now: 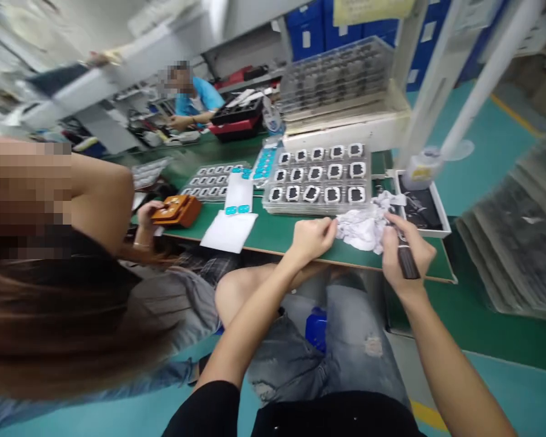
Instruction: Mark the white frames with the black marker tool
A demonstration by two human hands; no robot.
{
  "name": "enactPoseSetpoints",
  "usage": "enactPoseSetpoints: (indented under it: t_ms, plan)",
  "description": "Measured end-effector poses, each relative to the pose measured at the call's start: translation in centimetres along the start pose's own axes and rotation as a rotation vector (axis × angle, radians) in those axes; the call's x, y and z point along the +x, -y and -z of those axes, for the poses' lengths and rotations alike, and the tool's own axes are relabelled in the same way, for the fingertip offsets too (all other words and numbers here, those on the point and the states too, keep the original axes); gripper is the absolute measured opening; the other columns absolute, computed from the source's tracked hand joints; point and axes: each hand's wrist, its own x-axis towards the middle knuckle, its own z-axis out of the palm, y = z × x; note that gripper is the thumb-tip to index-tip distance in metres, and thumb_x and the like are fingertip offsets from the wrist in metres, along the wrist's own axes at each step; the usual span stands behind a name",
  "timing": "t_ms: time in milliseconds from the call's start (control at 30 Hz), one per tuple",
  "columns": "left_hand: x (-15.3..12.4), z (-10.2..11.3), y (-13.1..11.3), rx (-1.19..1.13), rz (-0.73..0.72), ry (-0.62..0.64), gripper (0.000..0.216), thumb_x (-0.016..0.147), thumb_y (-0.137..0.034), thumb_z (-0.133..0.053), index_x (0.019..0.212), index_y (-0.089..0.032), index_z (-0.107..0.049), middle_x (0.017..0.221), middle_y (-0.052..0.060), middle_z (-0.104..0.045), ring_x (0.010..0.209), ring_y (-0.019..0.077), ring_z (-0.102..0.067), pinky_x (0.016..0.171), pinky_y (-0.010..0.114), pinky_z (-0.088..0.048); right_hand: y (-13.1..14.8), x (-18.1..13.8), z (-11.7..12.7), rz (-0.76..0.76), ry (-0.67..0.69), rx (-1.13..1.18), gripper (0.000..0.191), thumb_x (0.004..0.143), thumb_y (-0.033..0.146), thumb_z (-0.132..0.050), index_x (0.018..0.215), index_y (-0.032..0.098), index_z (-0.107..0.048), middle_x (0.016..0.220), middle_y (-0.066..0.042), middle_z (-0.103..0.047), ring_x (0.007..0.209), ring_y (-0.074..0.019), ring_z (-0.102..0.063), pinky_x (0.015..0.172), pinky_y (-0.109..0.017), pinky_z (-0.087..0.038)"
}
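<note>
Two hands work at the near edge of a green table [282, 233], seen from the head camera. The left hand [312, 238] pinches the left side of a crumpled white cloth [361, 227], fingers closed narrow on its fabric. The right hand [407, 249] is wrapped around a dark slim tool [407, 260], whose long axis runs from the wrist up toward the cloth; its tip seems buried in the folds, though blur makes that hard to confirm. So the cloth lies between the two hands, touching both, at the table's near right edge.

Just beyond the cloth sits a stack of clear trays [318, 176] holding rows of small dark parts. A white tray [437, 209] lies at the right end. Toward the left edge, a neighbouring person's hand [148, 215] rests beside an orange fixture [179, 209], with white sheets [230, 230] between. Another person sits at a far bench, and the floor is teal.
</note>
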Motion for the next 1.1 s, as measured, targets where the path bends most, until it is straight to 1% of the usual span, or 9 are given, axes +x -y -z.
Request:
enactPoseSetpoints:
  t_ms: [100, 200, 267, 400, 467, 567, 700, 900, 1100]
  plan:
    - [0.3, 0.0, 0.2, 0.045, 0.011, 0.039, 0.047, 0.114, -0.036, -0.055, 0.069, -0.019, -0.059, 0.069, 0.006, -0.071, 0.067, 0.0167, -0.067, 0.065, 0.033, -0.029, 0.0, -0.4, 0.0, 0.008, -0.050, -0.007, 0.024, 0.109, 0.033, -0.068, 0.125, 0.021, -0.081, 0.091, -0.006, -0.081, 0.069, -0.0208, -0.077, 0.075, -0.033, -0.064]
    - [0.1, 0.2, -0.1, 0.007, 0.017, 0.029, 0.045, 0.112, -0.032, -0.056, 0.069, -0.019, -0.059, 0.071, 0.007, -0.072, 0.066, 0.0169, -0.065, 0.064, 0.034, -0.028, 0.0, 0.3, 1.5, -0.021, -0.031, 0.054, 0.018, 0.110, 0.031, -0.067, 0.122, 0.023, -0.078, 0.078, 0.001, -0.076, 0.056, -0.0158, -0.071, 0.062, -0.029, -0.059]
    - [-0.2, 0.2, -0.2, -0.045, 0.018, 0.005, 0.045, 0.111, -0.030, -0.055, 0.068, -0.019, -0.056, 0.068, 0.006, -0.070, 0.062, 0.0164, -0.061, 0.063, 0.034, -0.025, -0.8, 2.3, 2.8, -0.006, -0.049, -0.004, 0.014, 0.109, 0.033, -0.069, 0.118, 0.023, -0.074, 0.085, 0.000, -0.077, 0.064, -0.0171, -0.075, 0.067, -0.030, -0.061]
    - [-0.4, -0.3, 0.3, -0.125, -0.026, -0.029, 0.051, 0.112, -0.033, -0.055, 0.064, -0.018, -0.050, 0.060, 0.004, -0.061, 0.057, 0.0139, -0.053, 0.063, 0.034, -0.022, -4.7, 9.4, 4.5, 0.057, -0.136, -0.237, 0.016, 0.103, 0.031, -0.073, 0.116, 0.025, -0.067, 0.105, -0.004, -0.078, 0.095, -0.0244, -0.076, 0.094, -0.043, -0.061]
    - [-0.6, -0.4, 0.4, -0.127, -0.045, -0.049, 0.051, 0.113, -0.033, -0.056, 0.065, -0.018, -0.050, 0.058, 0.003, -0.058, 0.055, 0.0130, -0.050, 0.062, 0.033, -0.022, -7.4, 12.9, 4.6, 0.093, -0.084, -0.346, 0.016, 0.099, 0.025, -0.067, 0.115, 0.026, -0.064, 0.109, -0.004, -0.078, 0.108, -0.0287, -0.069, 0.101, -0.049, -0.056]
    - [-0.8, -0.2, 0.4, -0.114, -0.077, -0.081, 0.049, 0.113, -0.030, -0.058, 0.066, -0.019, -0.050, 0.055, 0.000, -0.053, 0.050, 0.0122, -0.047, 0.059, 0.033, -0.022, -10.8, 15.9, 3.7, 0.050, -0.065, -0.396, 0.022, 0.093, 0.021, -0.066, 0.114, 0.027, -0.062, 0.108, -0.003, -0.078, 0.108, -0.0309, -0.066, 0.101, -0.053, -0.052]
    - [-1.0, -0.1, 0.4, -0.104, -0.114, -0.074, 0.046, 0.114, -0.027, -0.059, 0.070, -0.020, -0.049, 0.055, -0.002, -0.049, 0.049, 0.0120, -0.049, 0.057, 0.034, -0.025, -12.3, 16.1, 1.6, -0.051, -0.102, -0.426, 0.029, 0.093, 0.030, -0.073, 0.118, 0.026, -0.061, 0.109, -0.003, -0.078, 0.111, -0.0326, -0.064, 0.103, -0.055, -0.046]
    - [-1.1, 0.4, 0.5, -0.229, -0.134, 0.032, 0.042, 0.115, -0.024, -0.058, 0.074, -0.021, -0.049, 0.058, -0.004, -0.046, 0.049, 0.0122, -0.050, 0.057, 0.035, -0.029, -10.6, 14.8, -0.2, -0.202, -0.149, -0.470, 0.035, 0.092, 0.037, -0.078, 0.120, 0.026, -0.059, 0.119, -0.005, -0.077, 0.127, -0.0369, -0.058, 0.112, -0.061, -0.037]
    - [-1.2, 0.7, 0.8, -0.354, -0.126, 0.132, 0.037, 0.115, -0.022, -0.058, 0.078, -0.021, -0.057, 0.061, -0.003, -0.056, 0.051, 0.0131, -0.057, 0.056, 0.032, -0.032, -9.6, 14.4, -0.5, -0.267, -0.134, -0.421, 0.037, 0.098, 0.037, -0.075, 0.125, 0.028, -0.053, 0.114, -0.003, -0.078, 0.122, -0.0321, -0.066, 0.107, -0.052, -0.045]
